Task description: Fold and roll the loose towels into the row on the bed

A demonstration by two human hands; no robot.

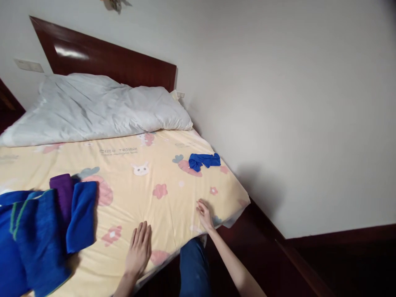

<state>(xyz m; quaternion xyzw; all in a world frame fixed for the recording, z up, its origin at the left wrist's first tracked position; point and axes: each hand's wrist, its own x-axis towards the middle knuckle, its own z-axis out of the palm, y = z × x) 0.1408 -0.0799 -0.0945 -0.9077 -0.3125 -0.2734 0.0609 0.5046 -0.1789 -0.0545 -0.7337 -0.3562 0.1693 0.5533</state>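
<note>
My left hand (138, 249) lies flat and open on the yellow cartoon-print bedsheet (161, 165) near the bed's front edge, holding nothing. My right hand (204, 215) rests on the sheet further right, fingers curled lightly on the fabric near the bed's corner; nothing shows in it. A small crumpled blue cloth (204, 160) lies beyond my right hand near the right edge of the bed. A pile of blue towels (40, 235) with a purple cloth (62, 190) sits left of my left hand.
A white duvet (93, 107) is bunched at the head of the bed against the dark wooden headboard (108, 62). A white wall (293, 123) runs close along the bed's right side, with a narrow dark floor gap (262, 243). My blue trouser leg (194, 268) is below.
</note>
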